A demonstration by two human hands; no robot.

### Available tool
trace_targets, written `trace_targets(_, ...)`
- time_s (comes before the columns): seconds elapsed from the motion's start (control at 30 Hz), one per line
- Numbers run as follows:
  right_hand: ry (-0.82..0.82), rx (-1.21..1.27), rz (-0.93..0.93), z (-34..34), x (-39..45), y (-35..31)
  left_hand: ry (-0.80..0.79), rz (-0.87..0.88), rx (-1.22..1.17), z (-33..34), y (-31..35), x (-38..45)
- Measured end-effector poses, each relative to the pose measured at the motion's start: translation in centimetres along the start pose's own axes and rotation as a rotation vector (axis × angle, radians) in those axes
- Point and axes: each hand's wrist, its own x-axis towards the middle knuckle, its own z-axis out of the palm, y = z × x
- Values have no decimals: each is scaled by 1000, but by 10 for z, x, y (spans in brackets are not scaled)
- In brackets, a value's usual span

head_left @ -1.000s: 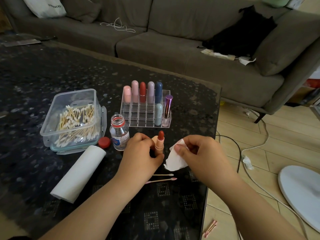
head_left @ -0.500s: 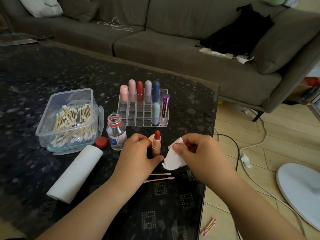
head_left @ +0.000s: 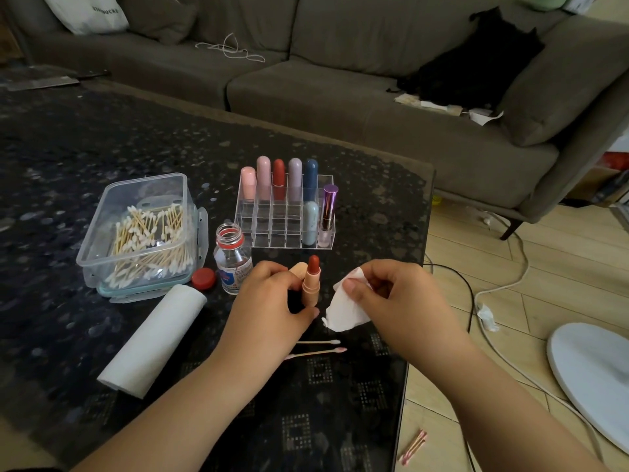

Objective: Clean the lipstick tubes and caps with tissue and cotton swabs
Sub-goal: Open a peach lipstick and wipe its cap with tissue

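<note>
Now L hand [head_left: 269, 304] grips matte peach lipstick tube [head_left: 311, 284]; R hand [head_left: 391, 301] pinches crumpled tissue [head_left: 343, 311].

On the dark table [head_left: 102, 137] the left hand [head_left: 269, 308] holds an uncapped lipstick [head_left: 311, 282] upright, red bullet up, with its peach cap [head_left: 298, 269] tucked behind the fingers. The right hand [head_left: 391, 301] pinches a crumpled tissue [head_left: 343, 313] just beside the tube — not touching it. Two cotton swabs [head_left: 320, 347] lie below. Farther back stand an acrylic rack [head_left: 286, 229] of lipsticks, an open bottle [head_left: 232, 258], a swab box [head_left: 143, 233] and a tissue roll [head_left: 153, 338].
</note>
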Motion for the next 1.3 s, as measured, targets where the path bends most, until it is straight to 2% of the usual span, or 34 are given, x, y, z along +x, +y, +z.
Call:
trace_targets(0.2, 15, -7, 2, -3, -1, -2, 13, -36, 35, -19, -3, -12)
trace_targets(0.33, 6, -37, -24, -11, -7, -6, 115, 53, 36, -33, -8, -22)
trace_targets(0.53, -158, -11, -121, -13, -19, -13, 209, 114, -39, -56, -8, -35)
trace_targets(0.7, -261, -44, -226, -6, -28, -20, 92, -20, -321, -64, -9, -44)
trace_targets(0.83, -231, -50, -343, 4, -33, -27, 4, -65, -468, -68, -10, -43)
trace_targets(0.93, -175, -40, -356, 8, -32, -28, -17, -47, -513, -69, -11, -40)
trace_targets(1.03, -118, 15, -238, 6, -30, -31, -76, -22, -548, -67, -10, -40)
trace_targets(1.13, -50, 64, -216, 1, -31, -33, -148, -3, -500, -64, -9, -41)
trace_targets(1.3, -80, 80, -249, -4, -31, -34, -219, -16, -438, -62, -5, -43)
